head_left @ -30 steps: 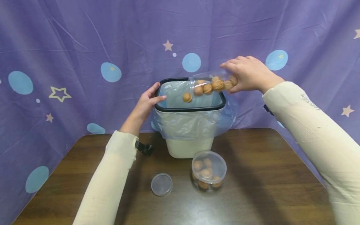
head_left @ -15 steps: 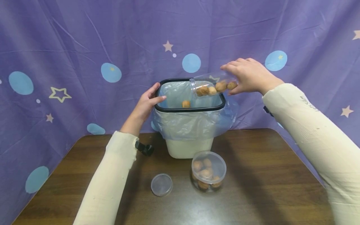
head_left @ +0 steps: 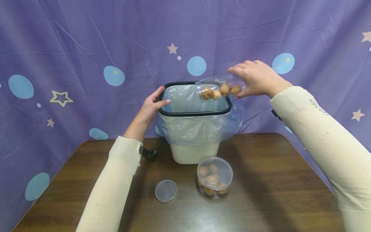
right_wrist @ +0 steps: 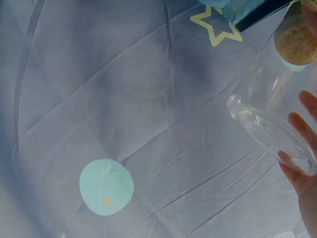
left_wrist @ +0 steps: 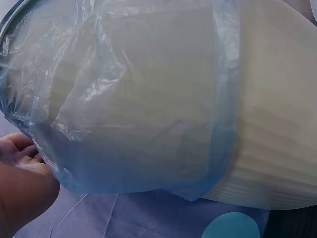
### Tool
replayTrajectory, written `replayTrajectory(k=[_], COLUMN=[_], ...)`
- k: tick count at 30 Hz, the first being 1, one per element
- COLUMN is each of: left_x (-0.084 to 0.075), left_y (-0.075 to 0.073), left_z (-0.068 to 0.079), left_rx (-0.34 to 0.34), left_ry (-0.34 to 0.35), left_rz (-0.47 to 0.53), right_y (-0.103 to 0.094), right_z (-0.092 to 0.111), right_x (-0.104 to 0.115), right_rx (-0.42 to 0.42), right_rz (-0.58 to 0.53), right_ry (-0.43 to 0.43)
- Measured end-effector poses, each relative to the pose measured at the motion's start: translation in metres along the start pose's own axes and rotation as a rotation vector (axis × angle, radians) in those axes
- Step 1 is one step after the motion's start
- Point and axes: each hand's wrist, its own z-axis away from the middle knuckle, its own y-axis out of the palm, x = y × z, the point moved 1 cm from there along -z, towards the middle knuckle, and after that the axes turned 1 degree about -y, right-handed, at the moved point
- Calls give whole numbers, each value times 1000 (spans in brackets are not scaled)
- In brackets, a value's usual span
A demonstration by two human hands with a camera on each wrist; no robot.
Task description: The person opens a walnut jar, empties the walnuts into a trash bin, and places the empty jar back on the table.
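Observation:
A pale trash bin (head_left: 195,155) with a black rim (head_left: 194,114) stands upright at the back of the table, lined with a bluish plastic bag (head_left: 200,129) folded over its outside. My left hand (head_left: 148,109) holds the bin's left rim, thumb over the top edge and fingers along the outer side. Over the right part of the opening, my right hand (head_left: 259,77) grips the base end of a clear plastic jar (head_left: 198,91). The jar lies nearly level, mouth pointing left, with several walnuts (head_left: 224,90) along its lower side. The bin's bottom is hidden.
In front of the bin sits a round clear tub (head_left: 227,169) with a lid on and walnuts inside. A small round clear lid (head_left: 166,191) lies left of it on the brown wooden table (head_left: 261,167). A purple patterned curtain (head_left: 139,38) hangs close behind.
A walnut that was falling from the jar's mouth has dropped into the bin, out of sight. Fewer walnuts are in the jar, and they have shifted. Both hands stay nearly still.

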Motion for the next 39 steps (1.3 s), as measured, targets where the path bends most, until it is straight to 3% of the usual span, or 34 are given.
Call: replayTrajectory(k=[20, 25, 39], left_x=[1, 1, 2], left_y=[0, 0, 0], left_z=[0, 0, 0], left_rx=[4, 2, 1], left_ry=[13, 12, 19], left_rz=[9, 10, 18], right_y=[-3, -3, -6], right_z=[-1, -2, 0], right_x=[3, 2, 1], right_rx=[-9, -31, -17], right_rz=[5, 42, 13], right_ry=[-19, 18, 53])
